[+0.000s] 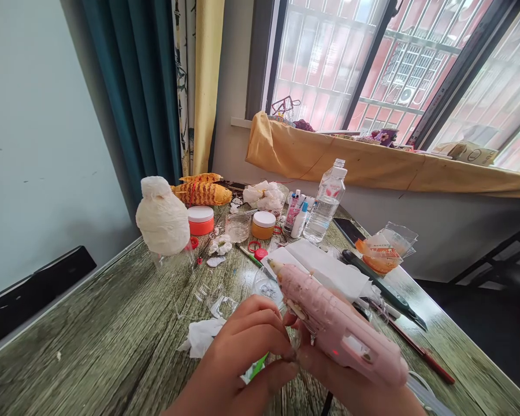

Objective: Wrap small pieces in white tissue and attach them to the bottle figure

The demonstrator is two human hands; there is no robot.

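Note:
A pink hot glue gun point(320, 306) sits in my right hand point(338, 375), its nozzle pointing up and to the left; dried glue bits cling to its body and a small red light glows on its side. My left hand point(247, 341) is closed in a pinch right beside the right fingers, under the gun. Whatever lies between its fingertips is hidden or too small to name. A green-and-white piece point(259, 367) shows below the left fingers. Crumpled white tissue point(203, 337) lies just left of that hand. Beyond the nozzle is a clear plastic dish point(268, 286).
A white wrapped form point(163, 216) stands on a clear cup at left. Behind are an orange fish-like figure point(203, 193), two lidded jars point(263, 224) and a water bottle point(327, 202). At right lie a dark green utility knife point(383, 286), a phone point(349, 230) and a red stick point(433, 361).

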